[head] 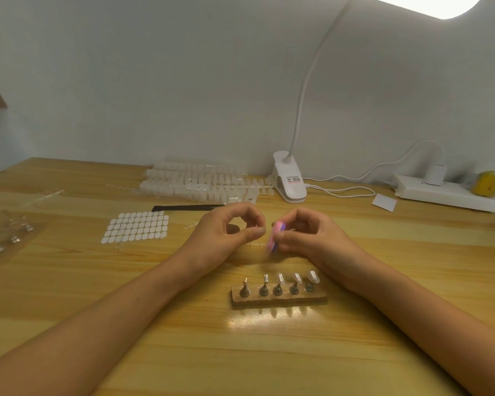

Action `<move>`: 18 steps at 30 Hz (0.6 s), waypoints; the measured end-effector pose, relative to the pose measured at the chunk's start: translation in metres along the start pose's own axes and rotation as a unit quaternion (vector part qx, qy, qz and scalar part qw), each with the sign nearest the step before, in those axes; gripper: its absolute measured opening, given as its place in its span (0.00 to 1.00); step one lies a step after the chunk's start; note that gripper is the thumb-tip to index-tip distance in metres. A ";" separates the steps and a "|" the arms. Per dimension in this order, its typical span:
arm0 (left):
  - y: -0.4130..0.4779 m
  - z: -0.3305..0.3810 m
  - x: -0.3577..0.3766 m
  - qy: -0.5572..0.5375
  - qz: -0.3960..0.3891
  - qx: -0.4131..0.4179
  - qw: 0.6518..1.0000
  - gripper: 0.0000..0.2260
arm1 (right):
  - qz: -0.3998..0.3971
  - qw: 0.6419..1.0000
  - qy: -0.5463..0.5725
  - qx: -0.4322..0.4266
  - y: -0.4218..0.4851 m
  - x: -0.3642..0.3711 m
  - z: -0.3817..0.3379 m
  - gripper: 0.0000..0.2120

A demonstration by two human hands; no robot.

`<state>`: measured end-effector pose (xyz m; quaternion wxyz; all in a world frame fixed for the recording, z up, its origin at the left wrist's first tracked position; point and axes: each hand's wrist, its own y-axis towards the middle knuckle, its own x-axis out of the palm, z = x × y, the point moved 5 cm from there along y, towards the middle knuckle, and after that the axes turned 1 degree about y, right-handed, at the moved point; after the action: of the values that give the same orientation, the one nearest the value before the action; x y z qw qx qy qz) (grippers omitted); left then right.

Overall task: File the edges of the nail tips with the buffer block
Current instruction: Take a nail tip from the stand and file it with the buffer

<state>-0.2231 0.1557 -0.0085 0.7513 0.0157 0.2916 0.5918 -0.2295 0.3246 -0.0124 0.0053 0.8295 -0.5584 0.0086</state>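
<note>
Surface (183, 338): a pale wooden top is being lit from above, and everything else is being carried on it.
Clip lamp (290, 178): it is being stood at the back edge by the wall, with its white neck being bent up to the right.
Power strip (446, 197): it is being kept at the far right, well apart from the hands.
Packs of tips (195, 181): clear strips are being stacked just left of the lamp.
Sticker sheet (136, 227): it is being laid flat to the left of the left hand.
Stand (279, 300): a wooden base with five pegs is being kept near the forearms.
Left hand (229, 232): thumb and forefinger are being curled into a ring, tips pressed together; whether anything is being pinched cannot be told.
Right hand (306, 238): its fingers are being curled round the buffer block.
Buffer block (275, 237): the pink block is being held upright just beside the left fingertips, above the stand.
Nail tips (297, 277): three clear ones are being carried on the right-hand pegs.
</note>
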 end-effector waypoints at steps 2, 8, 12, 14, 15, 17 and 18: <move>0.000 0.001 0.002 0.008 -0.008 0.006 1.000 0.01 | -0.008 1.000 -0.022 -0.001 0.000 0.004 0.000 0.12; -0.001 0.005 0.002 0.003 -0.003 0.013 1.000 0.01 | -0.016 1.000 -0.017 0.000 0.002 0.002 0.001 0.15; -0.002 0.006 0.003 0.002 -0.014 0.015 1.000 0.01 | 0.036 0.996 0.079 -0.017 0.004 -0.007 0.003 0.15; -0.001 0.004 0.001 -0.003 -0.004 0.012 1.000 0.01 | 0.007 0.998 0.064 -0.008 0.002 -0.005 0.000 0.14; -0.001 0.003 0.001 -0.002 -0.002 0.011 1.000 0.01 | -0.021 0.999 0.025 -0.005 0.001 0.000 0.000 0.13; 0.000 0.002 0.001 0.003 -0.006 0.015 1.000 0.01 | -0.026 1.000 -0.005 -0.014 0.000 0.004 0.000 0.14; 0.000 0.001 0.001 0.003 -0.009 0.015 1.000 0.01 | 0.002 1.000 0.014 -0.022 0.001 0.001 0.000 0.15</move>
<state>-0.2224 0.1575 -0.0078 0.7556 0.0222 0.3026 0.5806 -0.2301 0.3234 -0.0125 0.0313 0.8281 -0.5596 0.0083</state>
